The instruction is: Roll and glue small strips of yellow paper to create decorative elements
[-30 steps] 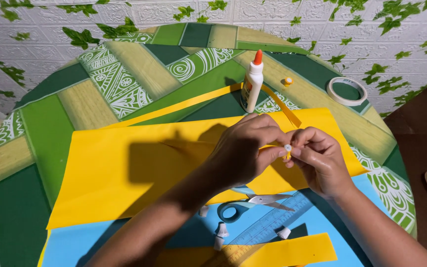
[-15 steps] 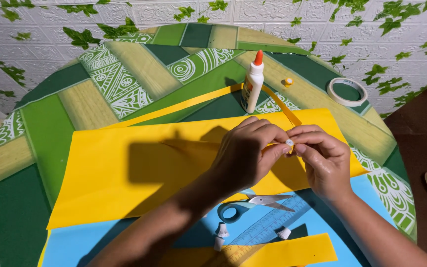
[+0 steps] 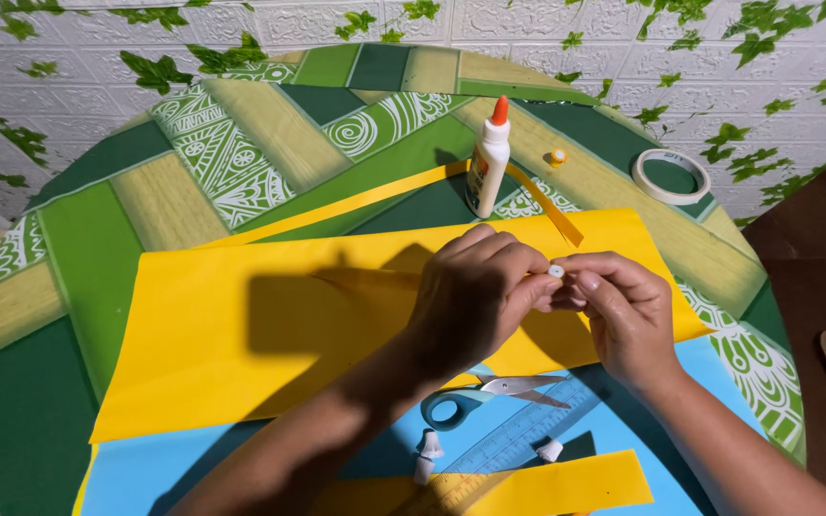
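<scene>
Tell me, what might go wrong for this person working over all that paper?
The small white piece pinched between the left hand and right hand could slip and get lost on the yellow sheet. The upright glue bottle might tip if the sheet shifts. The forearms hover above the scissors, which could snag.

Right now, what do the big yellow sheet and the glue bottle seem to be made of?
The yellow sheet looks like thin matte paper: it lies flat and shows no gloss. The glue bottle seems smooth white plastic, with an orange cap. Both hands meet above the sheet.
</scene>
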